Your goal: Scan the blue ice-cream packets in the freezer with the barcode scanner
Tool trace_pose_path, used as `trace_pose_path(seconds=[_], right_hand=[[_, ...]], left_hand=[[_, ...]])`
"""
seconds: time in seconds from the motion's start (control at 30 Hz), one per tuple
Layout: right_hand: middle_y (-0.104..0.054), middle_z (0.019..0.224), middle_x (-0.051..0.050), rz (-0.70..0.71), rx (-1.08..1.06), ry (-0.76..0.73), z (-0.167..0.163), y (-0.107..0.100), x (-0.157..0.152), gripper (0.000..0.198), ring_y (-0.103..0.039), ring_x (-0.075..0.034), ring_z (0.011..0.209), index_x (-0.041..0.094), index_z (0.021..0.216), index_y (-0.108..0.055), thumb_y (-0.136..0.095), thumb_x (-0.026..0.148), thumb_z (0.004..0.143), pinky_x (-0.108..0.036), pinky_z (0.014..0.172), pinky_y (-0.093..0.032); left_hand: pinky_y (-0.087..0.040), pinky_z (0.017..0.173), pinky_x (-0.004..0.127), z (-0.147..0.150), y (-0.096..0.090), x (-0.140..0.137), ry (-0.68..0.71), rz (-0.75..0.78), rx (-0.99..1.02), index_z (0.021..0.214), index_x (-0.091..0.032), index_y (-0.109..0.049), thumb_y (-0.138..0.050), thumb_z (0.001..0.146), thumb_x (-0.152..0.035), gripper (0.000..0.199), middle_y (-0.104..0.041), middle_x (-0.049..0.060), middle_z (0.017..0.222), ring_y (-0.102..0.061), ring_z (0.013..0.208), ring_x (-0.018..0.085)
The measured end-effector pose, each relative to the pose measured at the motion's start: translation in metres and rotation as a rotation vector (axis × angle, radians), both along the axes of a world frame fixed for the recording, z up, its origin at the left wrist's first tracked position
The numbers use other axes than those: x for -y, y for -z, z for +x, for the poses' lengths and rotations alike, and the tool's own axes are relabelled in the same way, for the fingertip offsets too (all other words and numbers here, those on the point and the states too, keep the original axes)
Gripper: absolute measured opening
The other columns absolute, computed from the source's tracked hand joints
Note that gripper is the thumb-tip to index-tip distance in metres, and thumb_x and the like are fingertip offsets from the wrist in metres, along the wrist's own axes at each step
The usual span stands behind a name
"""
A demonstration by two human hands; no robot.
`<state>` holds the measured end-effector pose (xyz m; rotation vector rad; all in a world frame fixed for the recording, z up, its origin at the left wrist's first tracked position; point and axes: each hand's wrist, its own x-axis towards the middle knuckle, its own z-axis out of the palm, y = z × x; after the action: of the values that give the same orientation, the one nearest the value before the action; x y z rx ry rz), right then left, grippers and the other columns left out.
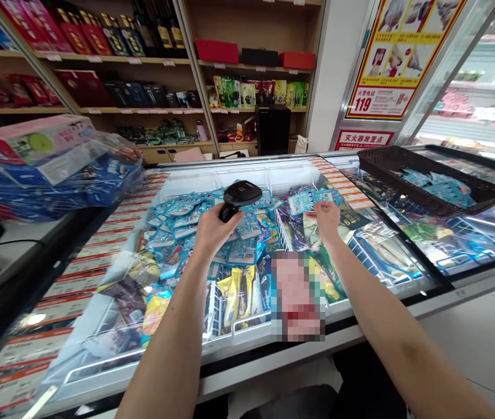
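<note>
My left hand point(215, 230) is wrapped around the handle of a black barcode scanner point(243, 193), its head raised over the freezer. Between the fingers of my right hand point(328, 218) is a blue ice cream packet point(302, 202), gripped near its right end. Another blue packet or part of the same one shows just behind those fingers; I cannot tell which. Many matching blue packets point(185, 206) lie heaped on the glass below the scanner. Yellow-wrapped ice creams point(235, 294) show inside the freezer. A blurred pink patch point(297, 291) covers something near the front edge.
A dark basket point(490, 195) with several blue packets rests on the freezer at the right. Plastic-wrapped boxes point(50, 169) are stacked at the left. Price labels point(84, 265) line the freezer's glass. Shelves point(151, 61) of bottles and boxes stand behind.
</note>
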<state>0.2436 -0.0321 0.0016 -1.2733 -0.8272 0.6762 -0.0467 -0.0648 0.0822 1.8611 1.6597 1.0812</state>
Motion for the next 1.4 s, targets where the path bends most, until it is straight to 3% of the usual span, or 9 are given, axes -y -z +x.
trace_pose_path(seconds=[0.13,0.23,0.37,0.5,0.77,0.97,1.07,1.17,1.4], right_hand=[[-0.066,0.081,-0.01,-0.138,0.406,0.263,0.024,-0.003,0.003,0.026,-0.065,-0.028,0.082,0.017,0.096,-0.056,-0.057,0.035,0.078,-0.045,0.079,-0.052],[-0.064,0.101,-0.017,-0.225,0.735,0.336,0.027,-0.006,0.008,0.033,-0.056,-0.033,0.104,0.013,0.105,-0.06,-0.06,0.031,0.077,-0.049,0.093,-0.042],[-0.053,0.131,-0.016,-0.202,1.004,0.238,0.017,-0.005,0.012,0.036,-0.041,-0.038,0.122,0.02,0.112,-0.066,-0.062,0.034,0.08,-0.053,0.097,-0.034],[-0.055,0.133,-0.011,-0.18,1.166,0.089,0.008,0.0,0.013,0.027,-0.04,-0.035,0.124,0.024,0.106,-0.071,-0.054,0.036,0.088,-0.055,0.102,-0.028],[-0.046,0.146,-0.01,-0.391,1.318,0.148,0.002,-0.003,0.016,0.045,-0.035,-0.033,0.133,0.026,0.127,-0.063,-0.034,0.045,0.097,-0.058,0.108,-0.02],[-0.037,0.153,-0.011,-0.442,1.32,0.112,0.003,0.0,0.012,0.055,-0.025,-0.037,0.142,0.027,0.137,-0.054,-0.024,0.052,0.099,-0.067,0.108,-0.015],[-0.034,0.155,-0.011,-0.397,1.331,0.123,0.002,0.003,0.01,0.057,-0.018,-0.038,0.145,0.025,0.14,-0.051,-0.025,0.053,0.098,-0.068,0.109,-0.011],[-0.034,0.155,-0.01,-0.277,1.38,0.13,0.0,0.003,0.009,0.056,-0.02,-0.035,0.145,0.023,0.141,-0.049,-0.026,0.051,0.099,-0.064,0.112,-0.006],[-0.04,0.152,-0.012,-0.112,1.455,-0.046,-0.005,0.004,0.007,0.052,-0.027,-0.031,0.143,0.018,0.141,-0.048,-0.032,0.045,0.099,-0.06,0.115,-0.005]], left_hand=[[-0.037,0.046,0.024,0.0,-0.001,0.001,-0.016,0.01,0.065,0.086,-0.017,-0.065,-0.061,0.074,-0.054,0.039,-0.058,0.001,0.056,-0.054,0.048,0.015],[-0.036,0.045,0.024,0.0,-0.001,0.002,-0.011,0.014,0.056,0.086,-0.017,-0.065,-0.06,0.074,-0.054,0.039,-0.057,0.001,0.055,-0.052,0.046,0.014],[-0.034,0.046,0.024,-0.001,0.0,0.001,-0.007,0.019,0.01,0.084,-0.017,-0.064,-0.059,0.075,-0.054,0.038,-0.057,0.0,0.053,-0.052,0.047,0.014],[-0.034,0.046,0.023,-0.002,0.001,-0.001,-0.012,0.023,0.002,0.082,-0.018,-0.063,-0.059,0.075,-0.054,0.037,-0.057,0.0,0.052,-0.053,0.048,0.015],[-0.037,0.046,0.023,-0.002,0.0,0.001,-0.014,0.006,0.025,0.086,-0.018,-0.065,-0.06,0.075,-0.055,0.039,-0.058,0.0,0.053,-0.053,0.046,0.014],[-0.037,0.047,0.024,-0.003,0.001,0.0,-0.015,0.009,0.024,0.084,-0.018,-0.064,-0.06,0.075,-0.056,0.04,-0.058,0.0,0.053,-0.053,0.047,0.015],[-0.037,0.047,0.024,-0.003,0.002,0.0,-0.016,0.015,0.016,0.083,-0.017,-0.064,-0.06,0.075,-0.056,0.04,-0.058,0.0,0.053,-0.054,0.047,0.015],[-0.036,0.046,0.024,-0.003,0.002,0.0,-0.022,0.015,0.014,0.082,-0.017,-0.064,-0.06,0.075,-0.056,0.04,-0.058,0.0,0.053,-0.054,0.047,0.015],[-0.036,0.048,0.024,-0.002,0.002,-0.002,-0.027,0.009,-0.009,0.086,-0.017,-0.066,-0.059,0.074,-0.057,0.042,-0.058,0.0,0.054,-0.055,0.049,0.016]])
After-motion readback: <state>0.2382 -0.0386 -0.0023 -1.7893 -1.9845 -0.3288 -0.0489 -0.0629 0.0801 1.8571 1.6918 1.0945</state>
